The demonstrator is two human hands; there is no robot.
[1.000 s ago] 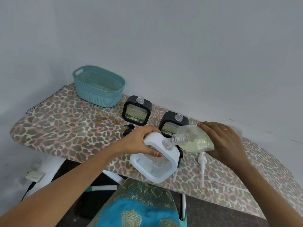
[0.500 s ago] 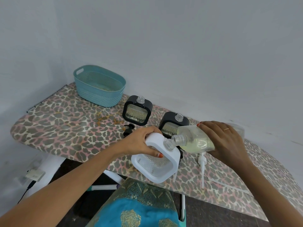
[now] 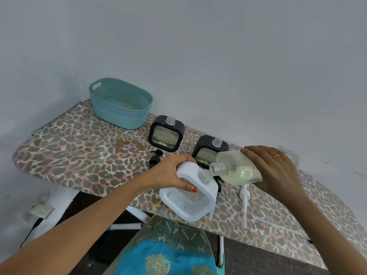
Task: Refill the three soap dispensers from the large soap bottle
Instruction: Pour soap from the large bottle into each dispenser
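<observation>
My left hand (image 3: 170, 173) grips a white square soap dispenser (image 3: 190, 197), tilted over the board's near edge with its open neck pointing up right. My right hand (image 3: 276, 171) holds the large clear soap bottle (image 3: 238, 168) on its side, pale yellow soap pooled inside, its open mouth just above the dispenser's neck. Two black square dispensers stand behind with open necks, one (image 3: 166, 136) to the left and one (image 3: 208, 151) partly hidden by the bottle.
A leopard-print ironing board (image 3: 79, 151) stands against the wall. A teal basket (image 3: 121, 103) sits at its far left. A black pump head (image 3: 155, 157) and a white pump with tube (image 3: 244, 201) lie on the board. Blue fabric (image 3: 168, 257) is below.
The large bottle's mouth has shifted slightly and tipped closer over the white dispenser's neck. Both hands keep their grips.
</observation>
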